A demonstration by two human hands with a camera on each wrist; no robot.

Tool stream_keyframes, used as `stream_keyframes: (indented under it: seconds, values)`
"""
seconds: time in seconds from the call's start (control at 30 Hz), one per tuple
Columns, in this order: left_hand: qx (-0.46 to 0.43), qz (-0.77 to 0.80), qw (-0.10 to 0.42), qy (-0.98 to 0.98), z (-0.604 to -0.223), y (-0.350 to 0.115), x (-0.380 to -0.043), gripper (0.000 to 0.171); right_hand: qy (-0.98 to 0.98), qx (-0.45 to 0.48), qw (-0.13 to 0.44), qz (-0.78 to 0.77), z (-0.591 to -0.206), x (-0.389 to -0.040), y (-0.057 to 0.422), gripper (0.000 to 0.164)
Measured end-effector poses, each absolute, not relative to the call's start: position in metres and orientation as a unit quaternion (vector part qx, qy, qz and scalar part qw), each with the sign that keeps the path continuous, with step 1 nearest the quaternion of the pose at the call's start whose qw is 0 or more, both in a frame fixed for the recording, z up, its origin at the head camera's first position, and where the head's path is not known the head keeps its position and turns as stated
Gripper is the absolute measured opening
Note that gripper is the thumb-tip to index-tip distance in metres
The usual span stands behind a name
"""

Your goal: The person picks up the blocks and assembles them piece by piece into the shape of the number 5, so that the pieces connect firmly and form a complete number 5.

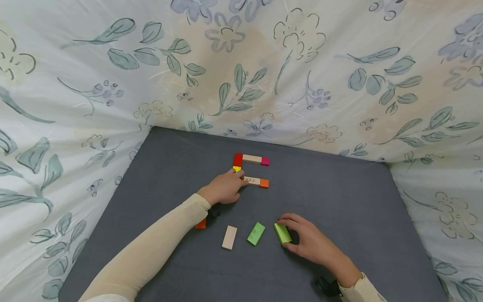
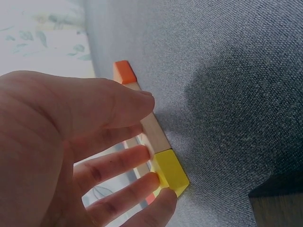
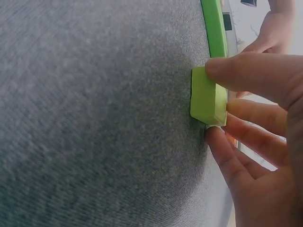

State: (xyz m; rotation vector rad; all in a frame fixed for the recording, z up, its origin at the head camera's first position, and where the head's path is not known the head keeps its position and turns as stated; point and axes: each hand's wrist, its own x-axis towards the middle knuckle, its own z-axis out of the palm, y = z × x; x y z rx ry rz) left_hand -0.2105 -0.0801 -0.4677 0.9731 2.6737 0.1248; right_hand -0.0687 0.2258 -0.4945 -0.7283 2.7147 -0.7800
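My left hand (image 1: 224, 187) reaches over the toy block row near the middle of the table. Its thumb and fingers straddle a natural wooden block (image 2: 156, 132), with other fingertips against a yellow block (image 2: 171, 172) at its end. An orange block (image 1: 264, 183) sits at the wooden block's far right end. Nearer the front, my right hand (image 1: 311, 241) pinches a light green block (image 3: 203, 97) between thumb and fingers, close over the cloth. A green block (image 1: 256, 234) lies just left of it.
A red block (image 1: 237, 160), a second wooden block (image 1: 252, 159) and a magenta block (image 1: 266, 161) form the back of the layout. In front lie a pale wooden block (image 1: 229, 237) and an orange-red block (image 1: 201, 224), partly behind my left sleeve. Floral fabric (image 1: 241, 84) borders the grey table.
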Motion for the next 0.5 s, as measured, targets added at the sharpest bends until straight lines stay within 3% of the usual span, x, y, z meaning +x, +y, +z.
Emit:
stream_keyframes:
  seconds: [0.5]
  values:
    - [0.331,0.045,0.141,0.932,-0.4717,-0.0781,-0.2037,0.05,0.92,-0.254,0.095,-0.283,-0.4978,-0.0652,0.2252,0.055]
